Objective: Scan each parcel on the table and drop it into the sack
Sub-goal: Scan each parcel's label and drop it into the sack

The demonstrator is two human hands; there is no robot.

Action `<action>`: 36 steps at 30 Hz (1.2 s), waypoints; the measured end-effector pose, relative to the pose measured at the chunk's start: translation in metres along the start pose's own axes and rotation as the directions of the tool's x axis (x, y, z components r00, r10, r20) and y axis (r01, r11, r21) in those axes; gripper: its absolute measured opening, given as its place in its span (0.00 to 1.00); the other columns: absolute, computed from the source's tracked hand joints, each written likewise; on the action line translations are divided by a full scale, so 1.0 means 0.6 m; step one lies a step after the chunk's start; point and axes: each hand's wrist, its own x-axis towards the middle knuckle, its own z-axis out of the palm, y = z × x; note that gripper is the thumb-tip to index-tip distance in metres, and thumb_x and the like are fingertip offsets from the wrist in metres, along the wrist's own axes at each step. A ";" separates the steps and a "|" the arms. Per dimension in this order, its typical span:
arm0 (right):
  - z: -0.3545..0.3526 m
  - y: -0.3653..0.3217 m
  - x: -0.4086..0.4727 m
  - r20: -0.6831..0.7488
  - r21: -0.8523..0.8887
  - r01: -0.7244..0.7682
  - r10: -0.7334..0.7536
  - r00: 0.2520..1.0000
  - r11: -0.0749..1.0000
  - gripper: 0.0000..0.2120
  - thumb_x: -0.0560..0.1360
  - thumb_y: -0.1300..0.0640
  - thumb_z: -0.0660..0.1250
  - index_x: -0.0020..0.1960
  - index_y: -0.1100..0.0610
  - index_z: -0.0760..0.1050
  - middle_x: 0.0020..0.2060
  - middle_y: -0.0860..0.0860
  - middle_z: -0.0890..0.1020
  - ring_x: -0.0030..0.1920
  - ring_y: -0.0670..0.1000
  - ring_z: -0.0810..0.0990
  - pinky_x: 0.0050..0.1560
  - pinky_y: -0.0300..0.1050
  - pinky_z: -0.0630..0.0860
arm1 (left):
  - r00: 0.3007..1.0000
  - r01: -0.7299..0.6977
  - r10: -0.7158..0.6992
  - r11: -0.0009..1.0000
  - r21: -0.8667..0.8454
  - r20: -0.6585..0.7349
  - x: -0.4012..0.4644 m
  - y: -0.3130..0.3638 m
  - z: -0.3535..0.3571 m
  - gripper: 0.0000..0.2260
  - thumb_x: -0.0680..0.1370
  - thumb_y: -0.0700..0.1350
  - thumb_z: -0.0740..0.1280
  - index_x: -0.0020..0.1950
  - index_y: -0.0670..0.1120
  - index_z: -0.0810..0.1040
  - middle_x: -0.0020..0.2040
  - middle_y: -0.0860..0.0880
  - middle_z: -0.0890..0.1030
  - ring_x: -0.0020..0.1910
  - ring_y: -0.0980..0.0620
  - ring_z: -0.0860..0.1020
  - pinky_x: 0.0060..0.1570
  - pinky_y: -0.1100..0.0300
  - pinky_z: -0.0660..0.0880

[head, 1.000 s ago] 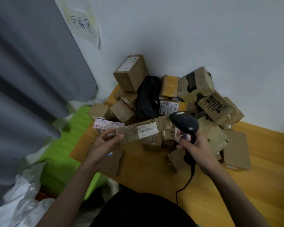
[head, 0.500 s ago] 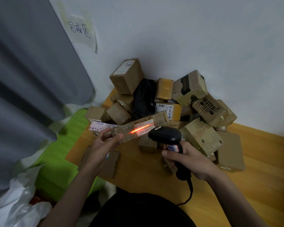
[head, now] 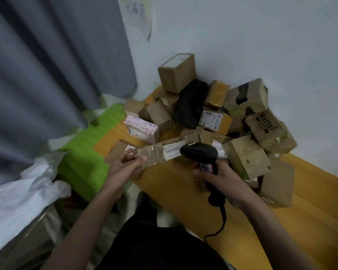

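Off the table's left edge lies the white sack (head: 18,193), low and within easy reach for the drop. The left hand (head: 125,166) grips one end of a long flat parcel (head: 160,152), thumb on top and fingers curled beneath, holding it out over the table's (head: 183,184) near left corner so its white label (head: 174,151) faces up toward the scanner (head: 200,152). The right hand (head: 222,180) wraps the scanner's handle, fingers closed round it, head aimed at the label from just beside it. The pile of parcels (head: 222,114) waits heaped in the far corner against the wall. Half a second ago a red scan line glowed across the label; now it is gone, and the view has swung left toward the sack, so the scan is probably finished
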 end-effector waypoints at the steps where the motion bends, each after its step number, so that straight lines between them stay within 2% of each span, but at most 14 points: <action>1: 0.008 0.002 -0.002 0.018 -0.018 -0.013 0.013 1.000 1.000 0.10 0.77 0.57 0.72 0.57 0.55 0.77 0.44 0.60 0.80 0.41 0.54 0.79 0.40 0.44 0.78 | 1.000 0.012 -0.012 1.000 0.002 -0.015 -0.018 -0.014 -0.013 0.19 0.70 0.44 0.80 0.58 0.46 0.80 0.56 0.46 0.83 0.54 0.52 0.83 0.54 0.59 0.81; 6: 0.064 0.022 -0.005 0.127 -0.098 0.021 -0.008 0.992 0.995 0.07 0.77 0.58 0.71 0.55 0.56 0.79 0.38 0.55 0.78 0.36 0.52 0.77 0.39 0.46 0.77 | 0.991 0.104 -0.100 0.994 0.031 -0.089 -0.102 -0.080 -0.090 0.33 0.58 0.56 0.81 0.59 0.43 0.82 0.56 0.45 0.85 0.53 0.51 0.84 0.58 0.51 0.80; 8: 0.091 0.029 -0.004 0.170 -0.141 0.035 -0.011 0.985 0.989 0.06 0.77 0.59 0.70 0.54 0.57 0.79 0.35 0.53 0.78 0.35 0.52 0.76 0.39 0.47 0.76 | 0.986 0.143 -0.140 0.990 0.021 -0.094 -0.134 -0.101 -0.117 0.30 0.59 0.54 0.81 0.58 0.41 0.83 0.55 0.43 0.85 0.51 0.50 0.82 0.60 0.48 0.78; 11: 0.144 0.034 -0.005 0.242 -0.193 0.052 -0.004 0.970 0.980 0.04 0.78 0.59 0.69 0.52 0.56 0.80 0.33 0.54 0.77 0.33 0.51 0.76 0.37 0.46 0.75 | 0.976 0.156 -0.155 0.988 -0.006 -0.150 -0.177 -0.141 -0.163 0.11 0.72 0.40 0.78 0.52 0.42 0.83 0.54 0.41 0.85 0.46 0.52 0.82 0.53 0.56 0.80; 12: 0.165 0.035 -0.004 0.271 -0.220 0.057 0.005 0.962 0.974 0.03 0.78 0.60 0.69 0.51 0.56 0.80 0.32 0.53 0.77 0.33 0.51 0.76 0.36 0.45 0.75 | 0.970 0.159 -0.162 0.987 -0.031 -0.183 -0.192 -0.152 -0.181 0.09 0.72 0.38 0.77 0.51 0.43 0.83 0.53 0.41 0.85 0.46 0.52 0.82 0.53 0.56 0.81; 15: 0.236 0.038 0.000 0.368 -0.309 0.088 0.033 0.929 0.947 0.02 0.78 0.60 0.69 0.50 0.57 0.80 0.31 0.54 0.76 0.32 0.50 0.75 0.36 0.45 0.73 | 0.946 0.160 -0.180 0.983 -0.092 -0.269 -0.240 -0.184 -0.240 0.22 0.63 0.48 0.83 0.53 0.43 0.83 0.53 0.42 0.86 0.50 0.49 0.83 0.61 0.46 0.78; 17: 0.293 0.041 0.005 0.410 -0.362 0.100 0.061 0.910 0.927 0.03 0.78 0.59 0.69 0.51 0.57 0.80 0.31 0.55 0.77 0.32 0.50 0.76 0.36 0.44 0.73 | 0.915 0.167 -0.208 0.976 -0.143 -0.345 -0.281 -0.203 -0.287 0.31 0.57 0.52 0.82 0.56 0.42 0.82 0.52 0.44 0.86 0.51 0.47 0.83 0.60 0.47 0.78; 19: 0.353 0.047 0.005 0.435 -0.394 0.095 0.094 0.896 0.914 0.04 0.78 0.58 0.69 0.52 0.56 0.80 0.30 0.55 0.77 0.32 0.50 0.77 0.36 0.43 0.74 | 0.875 0.193 -0.244 0.968 -0.161 -0.418 -0.322 -0.225 -0.337 0.33 0.56 0.55 0.82 0.57 0.43 0.82 0.51 0.45 0.86 0.53 0.45 0.84 0.58 0.49 0.80; 23: 0.469 0.069 -0.014 0.483 -0.406 0.094 0.126 0.867 0.909 0.01 0.77 0.59 0.70 0.48 0.54 0.80 0.31 0.52 0.79 0.31 0.47 0.77 0.36 0.46 0.75 | 0.783 0.233 -0.297 0.955 -0.186 -0.546 -0.408 -0.271 -0.440 0.23 0.61 0.56 0.82 0.52 0.49 0.84 0.48 0.47 0.87 0.45 0.46 0.85 0.42 0.56 0.80; 27: 0.553 0.089 -0.046 0.501 -0.434 0.077 0.170 0.849 0.898 0.03 0.77 0.61 0.71 0.50 0.58 0.80 0.32 0.51 0.79 0.31 0.47 0.77 0.34 0.41 0.74 | 0.699 0.271 -0.316 0.947 -0.171 -0.642 -0.469 -0.301 -0.533 0.22 0.59 0.57 0.82 0.46 0.49 0.83 0.46 0.43 0.86 0.47 0.41 0.84 0.54 0.45 0.79; 29: 0.583 0.098 -0.057 0.509 -0.453 0.073 0.190 0.840 0.889 0.04 0.76 0.61 0.72 0.50 0.58 0.80 0.32 0.51 0.79 0.32 0.48 0.77 0.34 0.41 0.74 | 0.666 0.283 -0.304 0.948 -0.146 -0.681 -0.488 -0.308 -0.566 0.14 0.67 0.49 0.81 0.42 0.51 0.77 0.42 0.45 0.83 0.43 0.44 0.81 0.52 0.48 0.76; 31: 0.603 0.106 -0.067 0.511 -0.472 0.067 0.211 0.834 0.879 0.03 0.76 0.61 0.71 0.50 0.58 0.80 0.29 0.48 0.79 0.31 0.47 0.77 0.33 0.39 0.74 | 0.640 0.324 -0.270 0.944 -0.066 -0.720 -0.498 -0.317 -0.602 0.15 0.71 0.45 0.79 0.40 0.54 0.73 0.39 0.52 0.78 0.39 0.53 0.77 0.47 0.54 0.74; 34: 0.623 0.116 -0.079 0.509 -0.490 0.073 0.218 0.832 0.869 0.02 0.77 0.61 0.71 0.49 0.58 0.80 0.27 0.46 0.78 0.30 0.45 0.76 0.31 0.35 0.74 | 0.569 0.405 -0.203 0.912 0.057 -0.797 -0.490 -0.334 -0.661 0.14 0.67 0.50 0.81 0.42 0.50 0.77 0.39 0.50 0.80 0.40 0.50 0.79 0.41 0.55 0.75; 36: 0.629 0.121 -0.087 0.502 -0.494 0.068 0.221 0.836 0.867 0.02 0.77 0.61 0.70 0.50 0.58 0.80 0.27 0.46 0.78 0.30 0.44 0.77 0.31 0.36 0.74 | 0.556 0.438 -0.159 0.890 0.125 -0.816 -0.477 -0.345 -0.689 0.23 0.63 0.59 0.80 0.50 0.47 0.79 0.48 0.47 0.81 0.47 0.45 0.80 0.47 0.51 0.78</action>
